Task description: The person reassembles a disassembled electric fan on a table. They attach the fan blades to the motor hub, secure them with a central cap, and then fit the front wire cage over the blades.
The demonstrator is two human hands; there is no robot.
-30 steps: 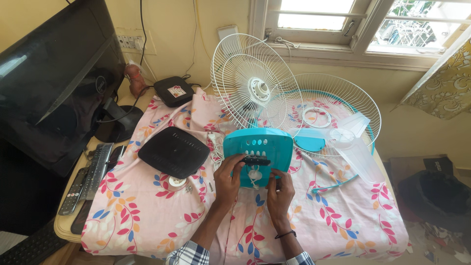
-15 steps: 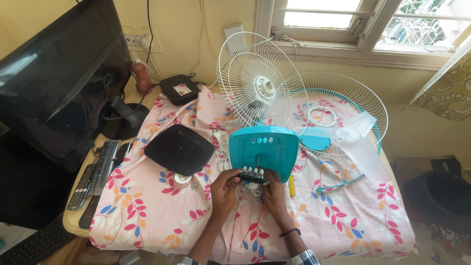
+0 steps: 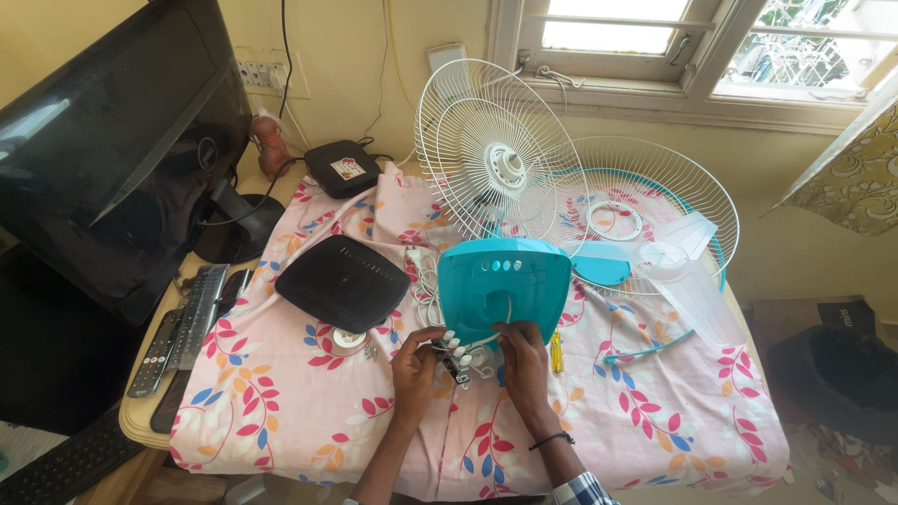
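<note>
Floral cloth; both hands' grip (closed) on white switch block.

A white push-button switch block is held between both hands just below the teal fan base on the cloth-covered desk.

Bright daylight from the window ahead of me, panes blown out white, soft shadows under my fingers, dull glare on the dark screen, sharp focus, edges bowed by wide lens
</note>
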